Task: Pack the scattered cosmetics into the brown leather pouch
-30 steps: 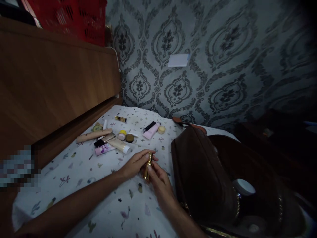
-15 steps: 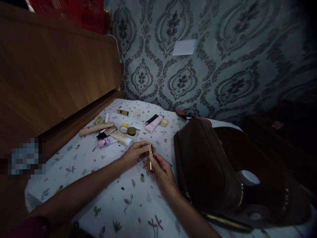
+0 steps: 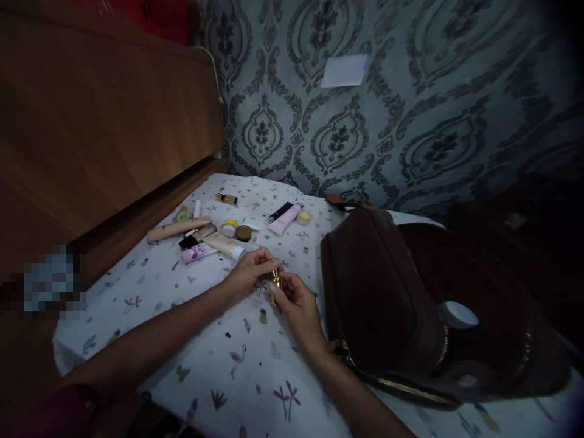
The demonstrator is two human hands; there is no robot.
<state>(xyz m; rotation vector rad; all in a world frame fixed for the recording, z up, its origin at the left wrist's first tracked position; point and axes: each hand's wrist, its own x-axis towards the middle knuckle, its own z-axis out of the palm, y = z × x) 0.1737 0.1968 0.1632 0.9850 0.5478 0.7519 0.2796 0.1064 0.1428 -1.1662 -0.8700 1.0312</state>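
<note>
Left: beige tube (image 3: 176, 229), in a cluster with a white-capped cream tube (image 3: 222, 244) on the printed sheet (image 3: 262, 368). Left hand (image 3: 250, 272): thumb and fingers pinch the far end of a gold cosmetic tube (image 3: 276, 280), which sits between both hands, over the sheet. Beyond it, far side: pink tube (image 3: 283, 220) beside a round yellow pot (image 3: 303, 217). Right hand (image 3: 300, 309): thumb and fingers pinch the same tube's near end. Right: open brown bag (image 3: 367, 280).
</note>
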